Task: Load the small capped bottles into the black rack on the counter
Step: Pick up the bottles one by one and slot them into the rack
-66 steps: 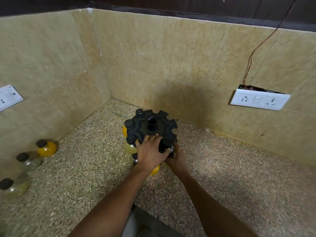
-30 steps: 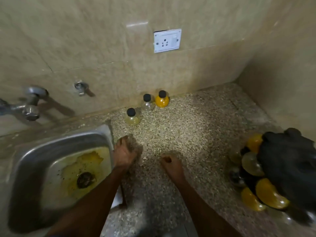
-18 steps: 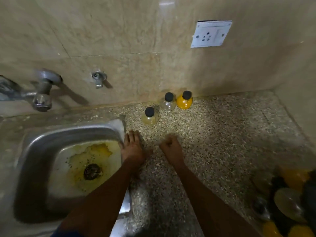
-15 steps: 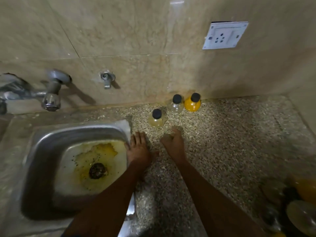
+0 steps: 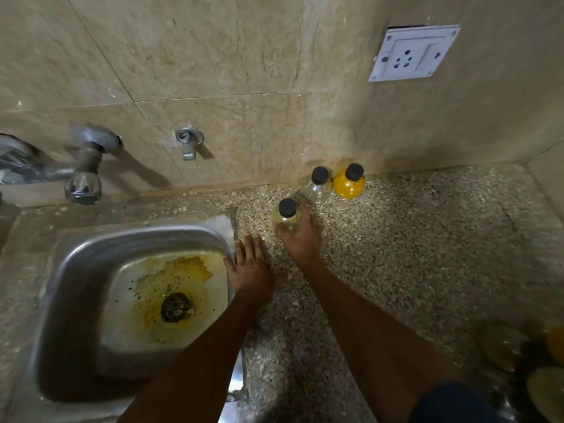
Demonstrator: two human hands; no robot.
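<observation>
Three small black-capped bottles stand on the speckled counter near the back wall. My right hand grips the nearest one, a pale yellow bottle. Behind it stand a clear bottle and an orange bottle, side by side and free. My left hand rests flat on the counter at the sink's right rim, fingers straight. At the lower right edge, blurred round yellow bottles hang on the dark rack, which is mostly cut off.
A steel sink with a yellow-stained bottom fills the lower left. A tap and a small valve stick out from the tiled wall. A white socket plate sits high on the wall.
My right hand reached forward and closed around the pale yellow bottle. My left hand stayed flat by the sink rim. The view drifted left, pushing the rack further out of frame.
</observation>
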